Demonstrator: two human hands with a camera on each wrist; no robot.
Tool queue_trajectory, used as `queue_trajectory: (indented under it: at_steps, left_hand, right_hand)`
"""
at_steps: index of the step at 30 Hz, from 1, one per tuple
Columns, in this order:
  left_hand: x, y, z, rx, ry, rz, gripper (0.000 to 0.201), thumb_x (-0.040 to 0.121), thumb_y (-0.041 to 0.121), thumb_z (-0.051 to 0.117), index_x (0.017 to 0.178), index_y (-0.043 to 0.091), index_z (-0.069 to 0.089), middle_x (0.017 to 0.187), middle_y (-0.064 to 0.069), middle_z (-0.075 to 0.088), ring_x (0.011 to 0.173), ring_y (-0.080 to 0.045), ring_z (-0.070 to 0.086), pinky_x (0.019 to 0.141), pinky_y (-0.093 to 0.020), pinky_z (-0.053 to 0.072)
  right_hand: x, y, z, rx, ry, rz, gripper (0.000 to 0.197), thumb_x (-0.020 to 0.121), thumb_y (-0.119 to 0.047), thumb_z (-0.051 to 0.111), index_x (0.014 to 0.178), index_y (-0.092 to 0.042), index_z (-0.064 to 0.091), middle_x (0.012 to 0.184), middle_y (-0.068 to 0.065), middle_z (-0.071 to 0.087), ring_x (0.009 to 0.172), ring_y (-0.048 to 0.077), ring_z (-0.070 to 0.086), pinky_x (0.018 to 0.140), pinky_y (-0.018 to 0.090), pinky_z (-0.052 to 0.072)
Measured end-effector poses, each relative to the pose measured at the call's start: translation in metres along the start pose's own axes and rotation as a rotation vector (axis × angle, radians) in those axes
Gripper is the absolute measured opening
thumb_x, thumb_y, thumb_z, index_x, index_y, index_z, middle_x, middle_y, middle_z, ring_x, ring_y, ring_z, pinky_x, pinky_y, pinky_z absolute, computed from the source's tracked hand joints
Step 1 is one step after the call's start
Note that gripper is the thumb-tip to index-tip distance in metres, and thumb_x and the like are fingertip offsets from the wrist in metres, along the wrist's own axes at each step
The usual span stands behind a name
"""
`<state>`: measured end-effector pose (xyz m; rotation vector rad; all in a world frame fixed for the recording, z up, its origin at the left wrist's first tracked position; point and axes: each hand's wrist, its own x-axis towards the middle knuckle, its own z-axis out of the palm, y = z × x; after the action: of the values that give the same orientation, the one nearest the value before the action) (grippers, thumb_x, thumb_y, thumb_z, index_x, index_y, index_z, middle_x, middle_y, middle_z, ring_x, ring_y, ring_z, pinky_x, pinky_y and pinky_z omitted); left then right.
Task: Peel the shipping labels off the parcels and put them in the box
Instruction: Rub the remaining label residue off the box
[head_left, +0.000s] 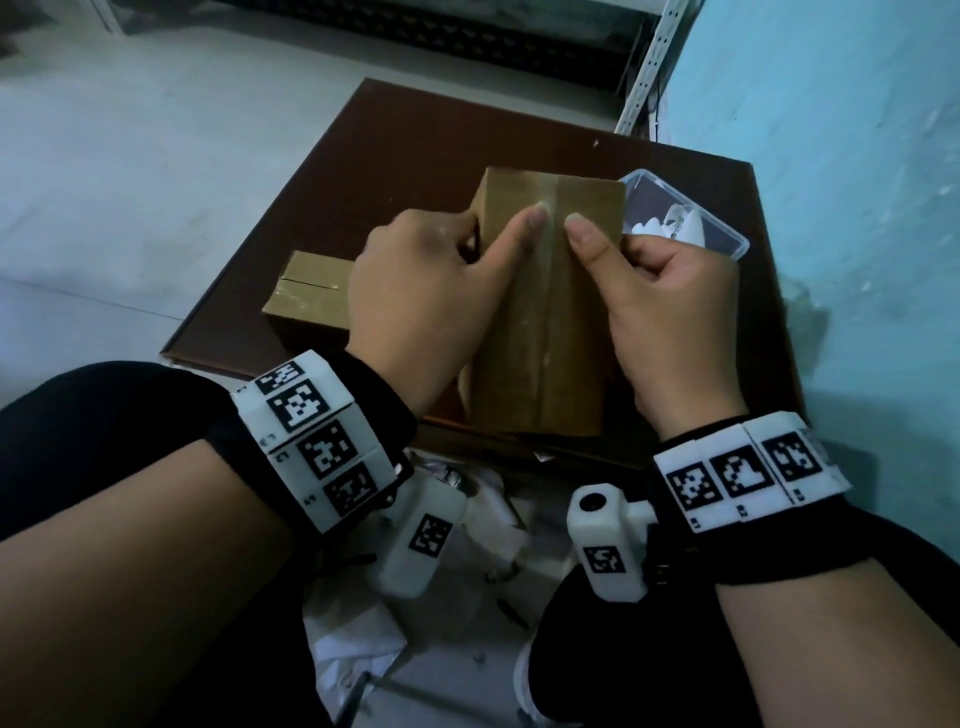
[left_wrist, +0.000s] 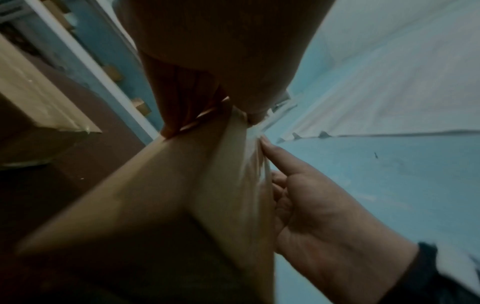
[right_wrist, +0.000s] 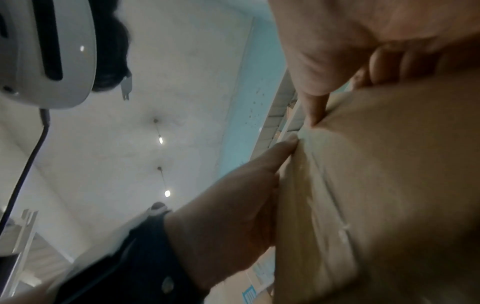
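Working over the dark brown square tabletop (head_left: 415, 150) at frame centre, we hold the tall taped brown cardboard parcel (head_left: 545, 332) upright between both hands. A second, flatter cardboard parcel (head_left: 306, 301) lies to its left; the clear plastic box (head_left: 727, 234) sits at its upper right. Our left hand (head_left: 421, 291) grips the parcel's side, thumb on the tape. Our right hand (head_left: 670, 317) grips the other side likewise. No label shows on this face; turning it probably comes first.
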<state>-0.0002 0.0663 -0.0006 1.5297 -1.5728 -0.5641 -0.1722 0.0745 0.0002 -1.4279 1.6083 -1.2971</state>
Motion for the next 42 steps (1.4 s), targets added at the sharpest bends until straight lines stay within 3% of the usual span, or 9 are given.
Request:
queue_trajectory:
  at_steps: [5,7,11,15,20,23,26,29,42]
  left_hand:
    - [0.006,0.003,0.000,-0.298,0.068,-0.073,0.072,0.086,0.068,0.072,0.142,0.023,0.065,0.130,0.005,0.061,0.118,-0.007,0.065,0.093,-0.029,0.061]
    - [0.006,0.001,0.002,-0.407,0.010,-0.063,0.074,0.086,0.070,0.071,0.145,0.026,0.060,0.133,0.001,0.061,0.124,-0.017,0.064,0.098,-0.039,0.059]
    - [0.004,0.000,0.005,-0.665,-0.129,-0.056,0.074,0.101,0.038,0.069,0.161,0.017,0.031,0.138,-0.004,0.063,0.124,-0.017,0.067,0.101,-0.044,0.059]
    - [0.004,0.001,0.012,-0.818,-0.219,-0.177,0.093,0.104,0.036,0.063,0.167,0.034,-0.005,0.149,-0.002,0.055,0.130,-0.017,0.064,0.108,-0.044,0.055]
    - [0.012,0.008,0.007,-0.954,-0.269,-0.321,0.095,0.089,0.070,0.061,0.165,0.028,0.021,0.150,-0.012,0.057,0.130,-0.028,0.065,0.107,-0.055,0.053]
    - [0.008,0.014,0.007,-0.982,-0.218,-0.371,0.074,0.092,0.064,0.057,0.149,0.019,0.042,0.141,-0.014,0.062,0.123,-0.029,0.069,0.099,-0.055,0.058]
    - [0.002,0.014,0.009,-0.984,-0.195,-0.411,0.065,0.094,0.059,0.059,0.143,0.023,0.037,0.139,-0.010,0.057,0.121,-0.027,0.069,0.095,-0.052,0.061]
    - [0.002,0.013,0.006,-0.946,-0.193,-0.403,0.058,0.103,0.055,0.055,0.146,0.022,0.033,0.137,-0.006,0.055,0.119,-0.023,0.069,0.093,-0.049,0.062]
    - [-0.003,0.010,0.014,-0.751,-0.200,-0.405,0.050,0.105,0.054,0.050,0.139,0.024,0.030,0.126,0.005,0.055,0.114,-0.012,0.068,0.095,-0.041,0.062]
  right_hand:
    - [-0.006,0.002,0.004,0.109,-0.056,-0.036,0.018,0.103,-0.039,0.072,0.101,-0.024,0.082,0.096,-0.007,0.083,0.098,0.010,0.078,0.091,0.048,0.065]
    - [-0.006,-0.001,0.004,0.143,-0.034,-0.074,0.019,0.105,-0.030,0.071,0.113,-0.017,0.082,0.101,-0.009,0.083,0.102,0.006,0.078,0.092,0.037,0.065]
    - [-0.005,-0.008,0.002,0.117,0.014,-0.192,0.026,0.104,-0.025,0.072,0.126,-0.011,0.079,0.106,-0.011,0.081,0.103,0.002,0.077,0.083,0.021,0.063]
    - [-0.001,-0.005,-0.001,0.100,0.025,-0.181,0.028,0.106,-0.028,0.071,0.128,-0.013,0.078,0.108,-0.012,0.080,0.104,0.003,0.076,0.082,0.024,0.064]
    - [0.003,-0.002,-0.005,0.124,-0.051,-0.152,0.036,0.105,-0.033,0.071,0.135,-0.014,0.075,0.119,-0.007,0.080,0.113,0.008,0.075,0.092,0.038,0.066]
    - [0.004,-0.001,-0.009,0.143,-0.090,-0.139,0.036,0.107,-0.031,0.068,0.138,-0.016,0.073,0.121,-0.008,0.079,0.115,0.006,0.074,0.093,0.035,0.065]
    - [0.003,-0.003,-0.012,0.132,-0.112,-0.169,0.040,0.107,-0.028,0.067,0.146,-0.017,0.067,0.127,-0.011,0.075,0.120,0.002,0.070,0.093,0.025,0.062]
    - [-0.002,-0.004,-0.010,0.159,-0.093,-0.202,0.050,0.101,-0.026,0.078,0.147,-0.013,0.065,0.127,-0.007,0.076,0.117,0.005,0.073,0.089,0.028,0.065]
    - [-0.005,0.003,0.006,-0.012,0.079,-0.231,0.029,0.100,-0.043,0.076,0.117,-0.020,0.083,0.095,-0.018,0.079,0.088,-0.006,0.074,0.070,0.012,0.056]
